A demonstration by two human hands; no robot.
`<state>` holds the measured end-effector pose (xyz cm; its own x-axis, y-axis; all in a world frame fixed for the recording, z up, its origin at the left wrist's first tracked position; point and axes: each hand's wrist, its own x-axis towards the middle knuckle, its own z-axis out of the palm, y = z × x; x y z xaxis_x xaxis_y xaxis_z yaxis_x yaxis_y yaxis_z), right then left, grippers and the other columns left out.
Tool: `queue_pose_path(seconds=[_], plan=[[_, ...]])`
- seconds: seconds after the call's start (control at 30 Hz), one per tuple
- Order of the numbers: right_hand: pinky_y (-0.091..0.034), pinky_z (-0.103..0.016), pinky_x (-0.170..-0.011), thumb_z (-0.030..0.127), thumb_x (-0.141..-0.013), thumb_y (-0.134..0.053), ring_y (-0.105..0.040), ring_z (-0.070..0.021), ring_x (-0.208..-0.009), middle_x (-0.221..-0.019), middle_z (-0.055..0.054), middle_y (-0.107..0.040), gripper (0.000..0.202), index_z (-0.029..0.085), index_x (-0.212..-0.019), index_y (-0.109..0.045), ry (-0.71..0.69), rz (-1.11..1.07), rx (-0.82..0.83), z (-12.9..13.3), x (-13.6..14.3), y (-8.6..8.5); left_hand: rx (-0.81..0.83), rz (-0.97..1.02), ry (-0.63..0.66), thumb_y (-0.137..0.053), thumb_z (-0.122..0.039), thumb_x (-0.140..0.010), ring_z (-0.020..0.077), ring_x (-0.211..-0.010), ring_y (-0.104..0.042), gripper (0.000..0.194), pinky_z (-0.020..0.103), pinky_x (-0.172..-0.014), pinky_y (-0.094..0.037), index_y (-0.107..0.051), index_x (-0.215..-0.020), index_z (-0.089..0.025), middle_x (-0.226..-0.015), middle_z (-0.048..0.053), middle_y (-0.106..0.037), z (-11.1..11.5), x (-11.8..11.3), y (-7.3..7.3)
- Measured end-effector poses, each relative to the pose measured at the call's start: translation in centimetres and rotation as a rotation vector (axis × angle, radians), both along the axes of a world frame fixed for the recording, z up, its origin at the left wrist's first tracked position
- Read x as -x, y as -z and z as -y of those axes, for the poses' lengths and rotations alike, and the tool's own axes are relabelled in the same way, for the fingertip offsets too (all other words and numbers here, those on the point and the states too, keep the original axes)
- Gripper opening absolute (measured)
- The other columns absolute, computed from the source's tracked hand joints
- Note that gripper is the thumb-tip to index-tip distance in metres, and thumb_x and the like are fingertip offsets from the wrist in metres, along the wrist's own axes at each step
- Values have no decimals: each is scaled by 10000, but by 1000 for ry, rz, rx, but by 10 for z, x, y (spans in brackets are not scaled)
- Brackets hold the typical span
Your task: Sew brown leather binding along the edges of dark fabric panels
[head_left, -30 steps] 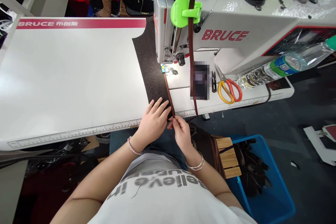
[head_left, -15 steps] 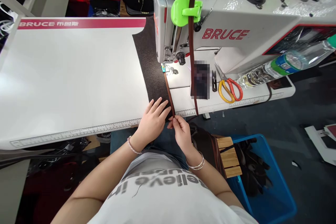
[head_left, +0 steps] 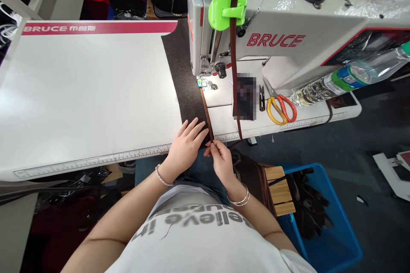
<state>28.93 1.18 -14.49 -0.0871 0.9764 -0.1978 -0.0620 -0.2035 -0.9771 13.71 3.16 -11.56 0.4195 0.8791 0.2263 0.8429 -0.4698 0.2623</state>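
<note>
A dark brown fabric piece (head_left: 184,76) lies along the table, its right edge passing under the presser foot (head_left: 199,81) of the sewing machine (head_left: 272,21). A narrow reddish-brown strip (head_left: 205,108) follows that edge from the foot down to the table's front. Flat on the fabric, fingers spread, rests my left hand (head_left: 187,145). My right hand (head_left: 220,158) pinches the strip at the front edge with thumb and fingertips. Another length of brown strip (head_left: 234,51) hangs in front of the machine head, past a green clip (head_left: 227,11).
Right of the needle lie a blurred phone-like rectangle (head_left: 246,96), black thread snips (head_left: 262,98), scissors (head_left: 282,108) with yellow and red handles, and a plastic bottle (head_left: 347,79). A ruler strip (head_left: 96,161) edges the table. Below right, a blue bin (head_left: 344,226) stands by a wooden stool (head_left: 279,191).
The fabric's far edge has shifted very slightly away from me, toward the back of the machine. Both hands keep nearly the same place and hold.
</note>
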Motion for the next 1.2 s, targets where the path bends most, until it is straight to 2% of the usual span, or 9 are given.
queue_pose_path(seconds=[0.23, 0.47, 0.73, 1.0, 1.2], plan=[[-496, -287, -625, 505, -902, -548, -588, -155, -593, -605, -1, -599, 320, 197, -842, -613, 0, -14, -3, 0, 0, 1, -33, -13, -39, -402, -169, -950, 319, -1382, -422, 370, 541, -1147, -353, -594, -1263, -123, -1405, 128, -554, 0, -1, 0], [-494, -286, -616, 535, -897, -540, -583, -155, -592, -603, -2, -597, 348, 200, -837, -611, 2, 1, 1, 0, 0, -1, -11, -11, -38, -392, -144, -936, 331, -1380, -419, 398, 565, -1129, -355, -604, -1273, -157, -1388, 145, -560, -1, 1, -3], [-498, -286, -623, 524, -902, -536, -586, -154, -599, -610, -1, -598, 337, 200, -852, -616, 18, 22, -7, 0, -1, -2, -24, 21, -126, -413, -207, -961, 326, -1372, -428, 370, 561, -1119, -368, -610, -1270, -157, -1388, 134, -564, -3, 2, -2], [-492, -285, -625, 517, -910, -534, -584, -154, -599, -610, -3, -601, 334, 198, -860, -621, 0, 8, 0, 1, -1, -2, -29, -19, -99, -392, -137, -942, 349, -1384, -408, 428, 579, -1106, -377, -589, -1318, -189, -1394, 141, -553, -6, 7, -3], [-500, -291, -619, 546, -903, -531, -587, -159, -597, -605, -7, -606, 360, 202, -839, -617, -10, 16, -5, 1, 0, -2, -44, 12, -37, -373, -111, -937, 317, -1365, -447, 429, 564, -1118, -384, -630, -1271, -192, -1361, 111, -594, -5, 8, 0]])
